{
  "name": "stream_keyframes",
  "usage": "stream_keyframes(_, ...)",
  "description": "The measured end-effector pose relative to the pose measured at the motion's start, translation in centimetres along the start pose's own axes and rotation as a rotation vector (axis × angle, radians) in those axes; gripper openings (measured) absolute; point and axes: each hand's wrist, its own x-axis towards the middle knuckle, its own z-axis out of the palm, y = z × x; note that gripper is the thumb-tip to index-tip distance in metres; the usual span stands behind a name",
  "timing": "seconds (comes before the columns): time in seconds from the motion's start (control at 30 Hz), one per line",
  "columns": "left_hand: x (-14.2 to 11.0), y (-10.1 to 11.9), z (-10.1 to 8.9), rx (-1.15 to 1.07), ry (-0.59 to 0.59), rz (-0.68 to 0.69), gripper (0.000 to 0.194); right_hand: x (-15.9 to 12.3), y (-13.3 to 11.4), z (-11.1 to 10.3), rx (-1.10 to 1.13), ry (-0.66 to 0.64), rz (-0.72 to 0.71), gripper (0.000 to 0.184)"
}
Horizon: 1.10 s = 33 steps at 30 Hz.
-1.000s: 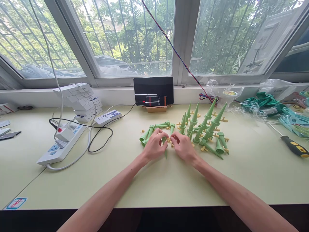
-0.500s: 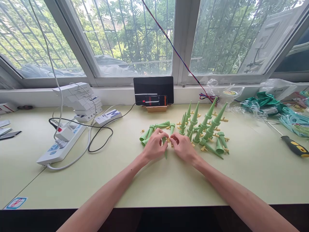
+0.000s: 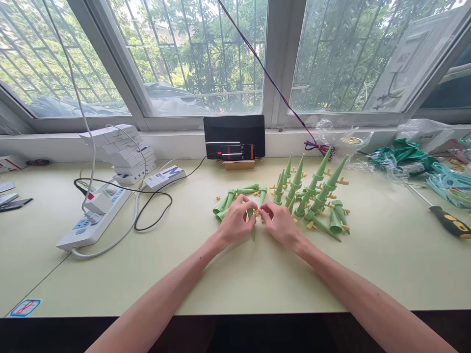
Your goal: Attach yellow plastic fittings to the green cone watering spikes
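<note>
My left hand (image 3: 238, 219) is closed around a green plastic watering spike (image 3: 252, 232), whose pointed end sticks out below the fingers. My right hand (image 3: 280, 224) pinches a small yellow valve (image 3: 257, 214) against the side of that spike; the fingers partly hide where the two meet. Just beyond my left hand lie several loose green spikes (image 3: 231, 197) and a loose yellow piece (image 3: 217, 198). To the right of my right hand, several green spikes with yellow valves (image 3: 321, 193) stand point up, with others lying among them.
A phone (image 3: 238, 153) leans against a black tablet (image 3: 234, 130) at the back. At left are a power strip (image 3: 91, 223), cables and stacked white boxes (image 3: 127, 152). A screwdriver (image 3: 449, 221) and plastic bags (image 3: 403, 158) lie at right.
Hardly anything differs. Both hands keep the same place and grip on the spike and valve; the view has shifted very slightly.
</note>
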Motion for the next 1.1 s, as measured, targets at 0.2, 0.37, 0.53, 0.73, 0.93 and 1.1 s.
stream_keyframes(0.2, 0.03, 0.01, 0.0, -0.004, 0.0, -0.001, 0.013, -0.02, -0.01, 0.02, 0.004, 0.009, -0.008, 0.019)
stream_keyframes(0.37, 0.04, 0.03, 0.03, -0.012, 0.005, 0.0, 0.012, -0.03, -0.03, 0.0, 0.01, 0.015, -0.006, 0.018)
stream_keyframes(0.53, 0.08, 0.03, 0.01, -0.012, 0.01, -0.003, 0.012, -0.06, -0.13, 0.03, 0.036, 0.032, -0.008, 0.017)
stream_keyframes(0.73, 0.05, -0.06, 0.08, -0.023, 0.006, -0.012, 0.012, -0.05, -0.21, 0.1, 0.06, 0.037, -0.005, 0.016)
stream_keyframes(0.93, 0.1, -0.13, 0.18, -0.025, 0.001, -0.016, 0.012, -0.06, -0.3, 0.05, 0.067, 0.043, -0.01, 0.015)
stream_keyframes(1.1, 0.07, -0.09, 0.17, -0.021, 0.003, -0.018, 0.014, -0.14, -0.22, 0.11, 0.079, 0.05, -0.003, 0.015)
